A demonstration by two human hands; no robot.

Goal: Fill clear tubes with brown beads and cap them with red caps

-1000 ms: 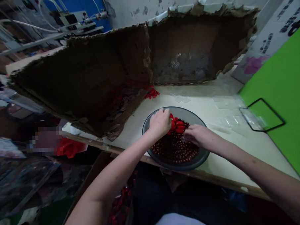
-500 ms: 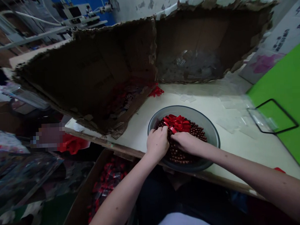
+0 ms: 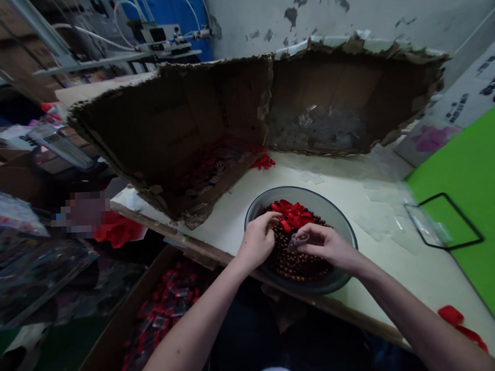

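A grey round basin stands at the table's front edge. It holds brown beads and, on top of them, a heap of glossy red pieces. Over the basin's left side, my left hand has its fingers curved and apart beside the red heap, with nothing visible in them. My right hand pinches a small, see-through piece between thumb and fingers above the beads; its exact kind is unclear.
Behind the basin stand torn cardboard bins, one with red pieces, the other with clear plastic pieces. Flat clear pieces lie on the white table at right, near a green panel. Below left, a box holds red packets.
My hands were close together at the red pieces. Now they are apart, the right one drawn back to the right with the see-through piece showing. The camera view has tilted up.
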